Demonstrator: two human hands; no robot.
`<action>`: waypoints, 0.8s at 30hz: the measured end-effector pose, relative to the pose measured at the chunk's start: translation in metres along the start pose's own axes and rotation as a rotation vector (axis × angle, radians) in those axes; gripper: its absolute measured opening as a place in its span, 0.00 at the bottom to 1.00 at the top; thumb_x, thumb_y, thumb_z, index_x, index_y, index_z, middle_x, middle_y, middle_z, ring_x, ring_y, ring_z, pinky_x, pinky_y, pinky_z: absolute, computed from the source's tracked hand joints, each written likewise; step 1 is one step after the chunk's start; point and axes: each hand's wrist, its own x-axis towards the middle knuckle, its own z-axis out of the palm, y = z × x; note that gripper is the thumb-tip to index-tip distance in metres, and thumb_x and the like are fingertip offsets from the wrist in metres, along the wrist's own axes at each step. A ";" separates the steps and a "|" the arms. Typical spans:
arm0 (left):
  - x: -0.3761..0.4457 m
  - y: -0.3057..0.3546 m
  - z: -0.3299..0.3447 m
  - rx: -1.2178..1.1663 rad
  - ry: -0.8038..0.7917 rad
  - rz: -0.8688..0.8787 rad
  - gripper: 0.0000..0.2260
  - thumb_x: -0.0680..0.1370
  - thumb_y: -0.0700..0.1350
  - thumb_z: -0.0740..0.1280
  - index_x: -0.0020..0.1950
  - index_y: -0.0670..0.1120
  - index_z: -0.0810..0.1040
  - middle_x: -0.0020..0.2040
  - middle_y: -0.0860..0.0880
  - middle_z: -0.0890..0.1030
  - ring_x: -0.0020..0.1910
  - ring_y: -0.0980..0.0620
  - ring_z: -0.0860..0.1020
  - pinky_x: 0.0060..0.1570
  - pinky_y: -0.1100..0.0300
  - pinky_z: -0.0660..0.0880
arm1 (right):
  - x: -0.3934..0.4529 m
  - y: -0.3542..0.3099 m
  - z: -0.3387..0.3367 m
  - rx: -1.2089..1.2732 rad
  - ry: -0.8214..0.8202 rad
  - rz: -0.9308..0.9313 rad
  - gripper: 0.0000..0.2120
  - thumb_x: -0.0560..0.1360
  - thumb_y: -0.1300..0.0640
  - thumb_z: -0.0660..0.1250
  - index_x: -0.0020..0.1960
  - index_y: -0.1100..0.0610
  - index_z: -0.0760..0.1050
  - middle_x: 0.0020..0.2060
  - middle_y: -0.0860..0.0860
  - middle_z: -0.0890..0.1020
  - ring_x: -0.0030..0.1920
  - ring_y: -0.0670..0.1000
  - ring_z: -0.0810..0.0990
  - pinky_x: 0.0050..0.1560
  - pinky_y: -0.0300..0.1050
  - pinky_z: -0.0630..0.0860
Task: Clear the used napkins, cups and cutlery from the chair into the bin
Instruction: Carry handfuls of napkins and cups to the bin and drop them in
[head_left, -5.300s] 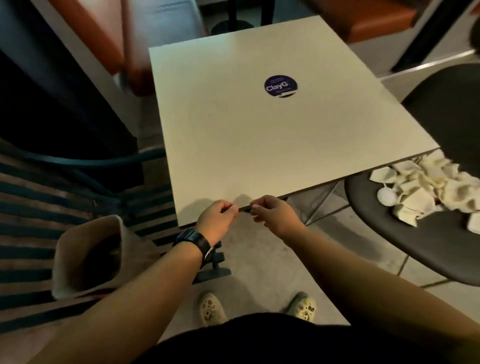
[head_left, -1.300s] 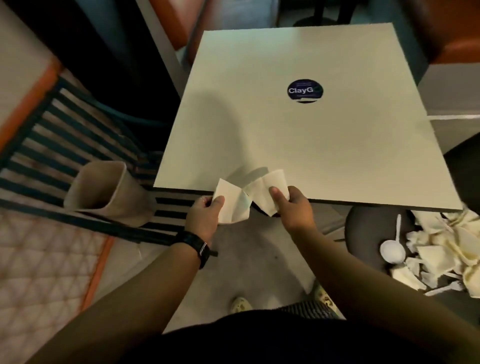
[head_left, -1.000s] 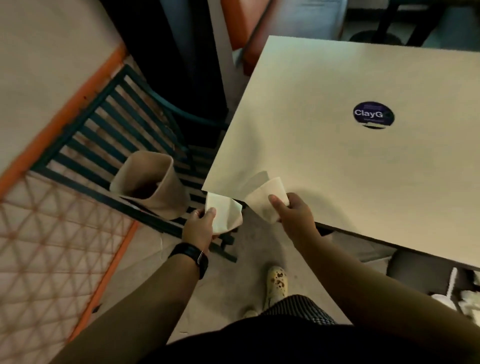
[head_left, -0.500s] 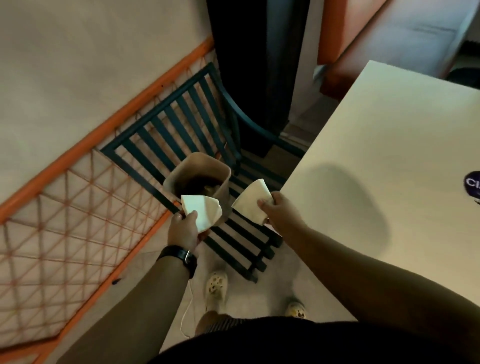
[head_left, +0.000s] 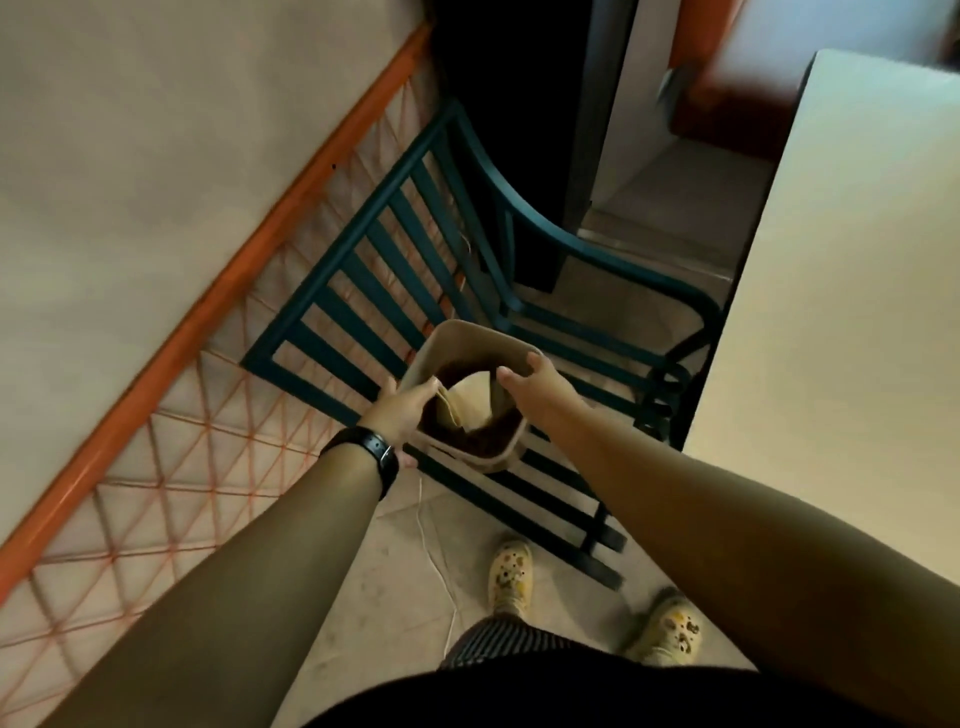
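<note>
Fingers of the left hand (head_left: 402, 410) are extended over the near-left rim of the bin (head_left: 457, 452), thumb and index tips close to a pale napkin (head_left: 470, 402) that sits inside the opening. Cannot tell whether those tips pinch the napkin's edge or only brush it; contact point is small and dim. Right hand (head_left: 535, 382): fingers spread loosely open, palm down, above the bin's far-right rim, holding nothing. Fingertips of this hand are just above and to the right of the napkin, not touching it.

Napkin: folded, cream, lies tilted within the bin against dark contents, between the two hands and below both. A second folded edge shows at its left side; cannot tell if that is a separate napkin.

Bin: tan, roughly square mouth, standing on the slatted seat of a dark green chair (head_left: 363, 291).

Other notes:
- black wristwatch (head_left: 371, 452) on left wrist
- white table (head_left: 852, 291) at right edge of view
- orange rail (head_left: 218, 306) with netting at left
- two patterned clogs (head_left: 511, 574) on the tiled floor below
</note>
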 end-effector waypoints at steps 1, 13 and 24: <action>0.005 0.001 -0.002 0.018 -0.001 0.011 0.36 0.76 0.57 0.67 0.78 0.58 0.49 0.78 0.46 0.57 0.74 0.40 0.60 0.66 0.37 0.64 | -0.001 0.003 0.000 -0.005 0.005 0.004 0.31 0.79 0.43 0.61 0.78 0.49 0.55 0.68 0.53 0.72 0.64 0.54 0.75 0.56 0.47 0.72; -0.016 0.002 0.050 0.327 -0.234 0.278 0.07 0.79 0.52 0.62 0.53 0.54 0.78 0.54 0.50 0.81 0.54 0.50 0.78 0.58 0.50 0.74 | -0.042 0.056 -0.036 0.140 0.113 -0.105 0.10 0.80 0.48 0.61 0.59 0.49 0.74 0.48 0.47 0.80 0.47 0.47 0.79 0.47 0.43 0.77; -0.100 -0.035 0.169 0.626 -0.486 0.566 0.05 0.80 0.50 0.62 0.53 0.55 0.76 0.52 0.53 0.80 0.54 0.53 0.78 0.55 0.55 0.75 | -0.128 0.147 -0.109 0.336 0.335 -0.110 0.09 0.79 0.49 0.63 0.55 0.52 0.77 0.47 0.49 0.82 0.49 0.48 0.80 0.47 0.40 0.75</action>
